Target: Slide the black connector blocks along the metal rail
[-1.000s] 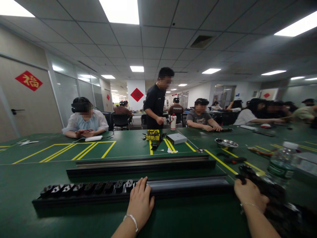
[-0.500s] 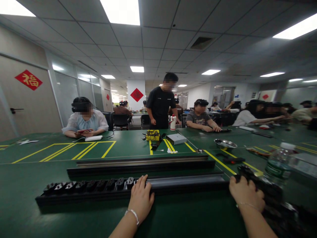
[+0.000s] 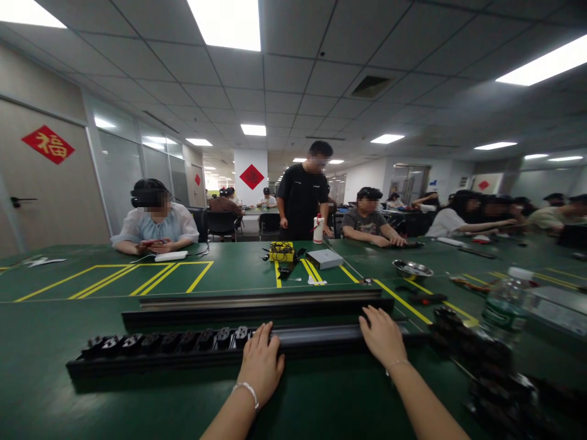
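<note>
At the black rail [image 3: 321, 337], the left hand [image 3: 262, 362] rests loosely bent beside the plug row [image 3: 170, 341]; the right hand [image 3: 384, 338] spreads over its right part (palms hidden: I cannot tell what they hold). Arranging the row seems in hand, next calling for alignment. Beyond lies another rail [image 3: 206, 315].

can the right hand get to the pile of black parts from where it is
Probably yes: the right hand looks free of any load, and the pile of black parts lies off to its right. Only the low end of the near black rail and bare green table show between.
</note>
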Demonstrator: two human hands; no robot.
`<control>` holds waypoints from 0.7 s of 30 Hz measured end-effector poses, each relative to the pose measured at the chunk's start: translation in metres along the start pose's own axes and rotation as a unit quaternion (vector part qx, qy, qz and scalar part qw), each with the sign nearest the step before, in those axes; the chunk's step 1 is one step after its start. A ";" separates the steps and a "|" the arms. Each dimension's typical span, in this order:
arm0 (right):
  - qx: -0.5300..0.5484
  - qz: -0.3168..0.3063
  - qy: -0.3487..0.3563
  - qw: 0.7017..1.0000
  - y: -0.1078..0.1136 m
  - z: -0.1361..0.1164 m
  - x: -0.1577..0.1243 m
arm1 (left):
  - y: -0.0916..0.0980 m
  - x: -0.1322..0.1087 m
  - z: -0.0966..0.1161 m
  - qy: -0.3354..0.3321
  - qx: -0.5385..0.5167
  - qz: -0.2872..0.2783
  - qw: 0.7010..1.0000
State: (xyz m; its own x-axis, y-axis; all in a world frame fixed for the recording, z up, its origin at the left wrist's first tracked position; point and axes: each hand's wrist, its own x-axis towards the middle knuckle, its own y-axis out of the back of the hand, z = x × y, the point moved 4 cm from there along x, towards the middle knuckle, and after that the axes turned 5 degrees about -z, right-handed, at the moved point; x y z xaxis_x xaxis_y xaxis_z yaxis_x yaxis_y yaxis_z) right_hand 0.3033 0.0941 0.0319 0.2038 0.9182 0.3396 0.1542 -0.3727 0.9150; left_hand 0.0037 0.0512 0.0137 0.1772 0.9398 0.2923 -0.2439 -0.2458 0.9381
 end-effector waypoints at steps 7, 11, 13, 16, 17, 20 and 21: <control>0.027 -0.006 -0.036 0.999 -0.011 -0.024 -0.011 | -0.002 -0.003 -0.003 -0.024 -0.001 0.006 1.000; 0.020 -0.004 -0.021 1.000 -0.010 -0.020 -0.012 | 0.008 -0.005 -0.003 -0.067 -0.013 0.066 0.995; 0.016 -0.005 -0.024 1.000 -0.010 -0.018 -0.011 | 0.019 -0.006 -0.003 -0.067 -0.006 0.123 0.990; 0.014 -0.014 -0.020 1.000 -0.010 -0.018 -0.011 | 0.031 -0.007 -0.012 0.021 0.024 0.181 0.983; 0.015 -0.017 -0.019 1.000 -0.009 -0.018 -0.011 | 0.033 -0.007 -0.015 0.043 0.036 0.184 0.981; 0.023 -0.021 -0.021 0.999 -0.006 -0.019 -0.013 | 0.028 -0.006 -0.023 0.068 0.073 0.162 0.982; 0.025 -0.021 -0.023 0.999 -0.005 -0.020 -0.013 | 0.025 -0.005 -0.026 0.069 0.080 0.148 0.983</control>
State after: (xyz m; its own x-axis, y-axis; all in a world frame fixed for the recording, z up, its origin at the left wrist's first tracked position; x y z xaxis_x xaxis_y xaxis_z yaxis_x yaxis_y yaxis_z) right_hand 0.2808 0.0868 0.0268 0.2409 0.9262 0.2900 0.2122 -0.3418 0.9155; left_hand -0.0277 0.0464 0.0308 -0.0131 0.8417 0.5398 -0.1106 -0.5377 0.8358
